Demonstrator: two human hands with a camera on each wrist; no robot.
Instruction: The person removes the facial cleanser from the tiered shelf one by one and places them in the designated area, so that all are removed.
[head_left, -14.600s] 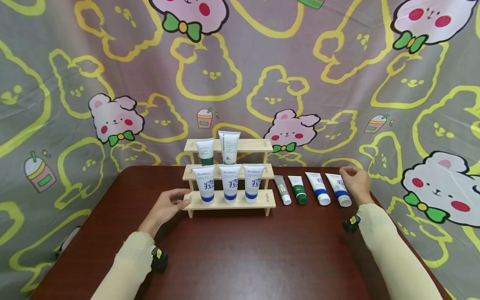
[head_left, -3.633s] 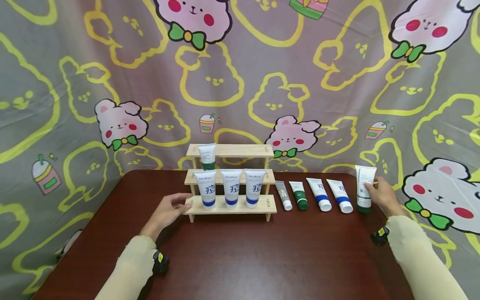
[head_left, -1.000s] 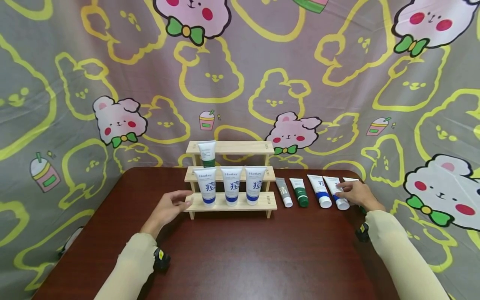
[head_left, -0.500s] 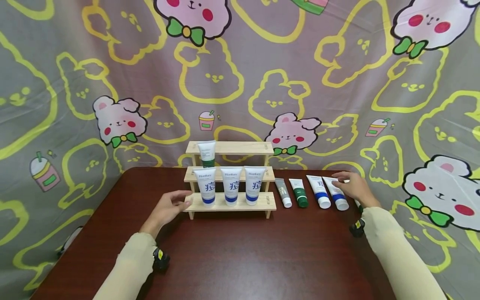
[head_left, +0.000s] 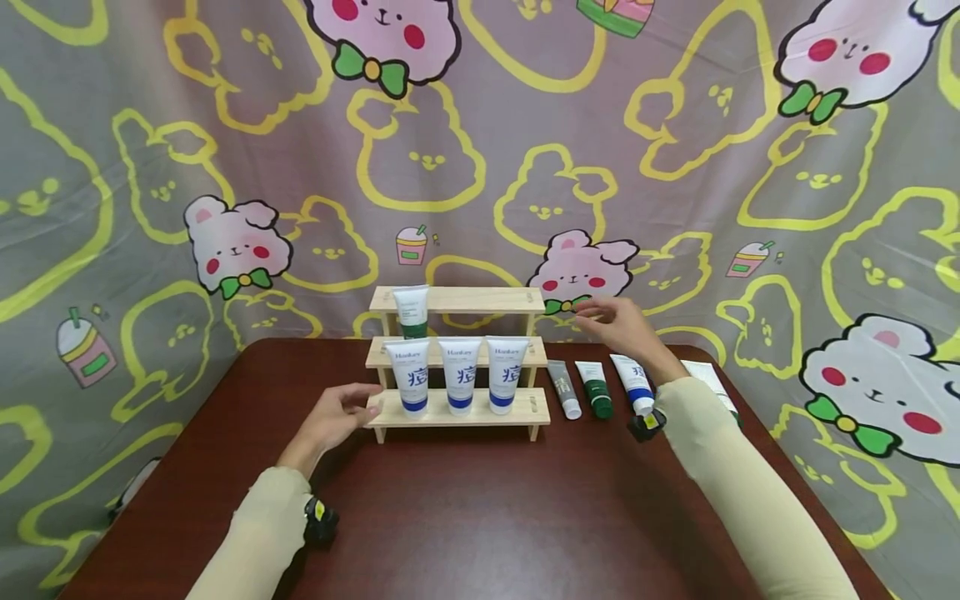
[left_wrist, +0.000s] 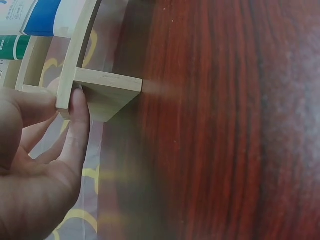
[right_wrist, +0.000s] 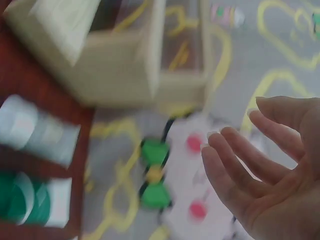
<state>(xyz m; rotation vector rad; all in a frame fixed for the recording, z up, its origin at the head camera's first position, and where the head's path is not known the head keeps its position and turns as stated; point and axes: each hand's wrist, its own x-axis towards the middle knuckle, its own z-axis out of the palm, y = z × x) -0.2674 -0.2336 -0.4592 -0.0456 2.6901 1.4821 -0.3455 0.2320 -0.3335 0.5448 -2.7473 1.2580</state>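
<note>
My left hand point(head_left: 333, 423) pinches the left end of the lowest step of a three-tier wooden display stand point(head_left: 480, 298), thumb above and a finger beneath the board point(left_wrist: 75, 55). On that step stand three white-and-blue squeeze tubes point(head_left: 459, 371). A smaller white-and-green tube point(head_left: 412, 310) is on the middle step at the left. My right hand point(head_left: 622, 329) is in the air right of the stand's upper tiers, fingers loosely bent, holding nothing. In the right wrist view its fingers point(right_wrist: 245, 160) are apart from everything.
Right of the stand, a grey tube point(head_left: 564, 390), a green-and-white tube point(head_left: 596, 392), a white-and-blue tube point(head_left: 632, 379) and a white tube point(head_left: 707, 375) lie on the brown table point(head_left: 480, 517). My right forearm covers part of the row. A patterned curtain point(head_left: 480, 125) hangs behind.
Earlier, the tall white tube went from the stand to the row's right end. Since then my right hand has left the tubes, moving left and up. My left hand stays put.
</note>
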